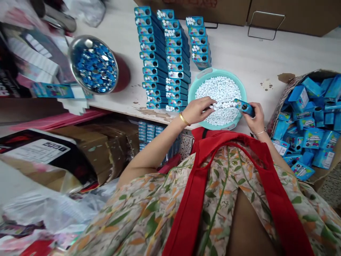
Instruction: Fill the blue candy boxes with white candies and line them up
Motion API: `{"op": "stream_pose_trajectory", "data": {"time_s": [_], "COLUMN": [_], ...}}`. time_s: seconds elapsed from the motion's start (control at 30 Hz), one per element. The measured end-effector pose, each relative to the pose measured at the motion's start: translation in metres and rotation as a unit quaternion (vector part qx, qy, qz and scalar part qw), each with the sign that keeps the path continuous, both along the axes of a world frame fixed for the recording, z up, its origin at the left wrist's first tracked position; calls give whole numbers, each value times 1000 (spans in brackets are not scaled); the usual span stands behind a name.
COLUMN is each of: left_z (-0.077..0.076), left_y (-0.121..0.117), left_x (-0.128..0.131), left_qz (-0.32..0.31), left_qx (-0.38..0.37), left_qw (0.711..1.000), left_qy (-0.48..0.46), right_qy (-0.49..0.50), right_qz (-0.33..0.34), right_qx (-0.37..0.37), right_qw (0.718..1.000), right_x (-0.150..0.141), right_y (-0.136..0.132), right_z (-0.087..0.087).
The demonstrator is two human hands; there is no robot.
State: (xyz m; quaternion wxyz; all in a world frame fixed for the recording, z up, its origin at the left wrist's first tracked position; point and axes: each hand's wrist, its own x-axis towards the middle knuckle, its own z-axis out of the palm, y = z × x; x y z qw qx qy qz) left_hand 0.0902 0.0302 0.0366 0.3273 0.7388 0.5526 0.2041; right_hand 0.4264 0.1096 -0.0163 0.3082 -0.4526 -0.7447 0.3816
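Observation:
My left hand [200, 111], with a gold bangle at its wrist, reaches over a turquoise basin [192, 94] of small white pellets [220, 87]. Its fingers are curled around a few pellets at the fingertips; how many is hidden. My right hand [256, 119] grips a small blue printed box [244, 107], tilted over the basin's right side. The box's end with a dark round hole points toward my left hand, and white pellets lie close by that end.
Rows of blue boxes [153, 64], some topped with white pellets, stand left of the basin. Farther left is a steel pot [71, 65] of blue caps [97, 69]. An open carton [274, 110] of blue boxes sits at right. Brown cabinets [293, 16] border the table's back.

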Motion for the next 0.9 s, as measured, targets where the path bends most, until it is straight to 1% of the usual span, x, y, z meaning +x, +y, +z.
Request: {"op": "stream_pose_trajectory", "data": {"time_s": [0.03, 0.1, 0.2, 0.37, 0.47, 0.53, 0.6, 0.63, 0.67, 0.7, 0.77, 0.83, 0.9], "left_z": [11, 28, 44, 56, 61, 63, 60, 55, 46, 34, 1, -36, -70], "left_y": [4, 12, 23, 28, 26, 25, 25, 26, 26, 27, 28, 27, 27], "left_x": [1, 5, 10, 18, 30, 36, 38, 36, 31, 24, 6, -5, -2], "left_qz": [-13, -27, -32, -45, -36, -24, -12, -6, 1, 8, 26, 41, 32], "left_qx": [-7, -28, -48, -18, -6, -8, -10, -11, -15, -24, -72, -134, -161], "left_qw": [1000, 998, 995, 991, 991, 991, 989, 987, 984, 980, 967, 949, 947], "left_qy": [15, 48, 85, 122, 129, 135, 149, 161, 176, 195, 242, 282, 278], "right_qy": [-11, -30, -38, -44, -50, -43, -35, -32, -33, -33, -29, -19, -2], "right_qz": [19, 48, 76, 87, 81, 83, 80, 71, 57, 42, 4, -29, -34], "right_qx": [14, 33, 43, 38, 37, 34, 34, 37, 37, 32, 18, 16, 19], "right_qw": [1000, 998, 995, 995, 995, 995, 996, 996, 997, 998, 999, 999, 999], "right_x": [-6, -15, -22, -23, -22, -21, -18, -15, -12, -9, -3, 1, 3], "right_y": [0, 0, -2, -4, -3, -2, -2, -1, 0, 2, 8, 11, 11], "right_z": [-1, -4, -8, -14, -16, -14, -8, -5, -4, -4, -8, -11, -9]}}
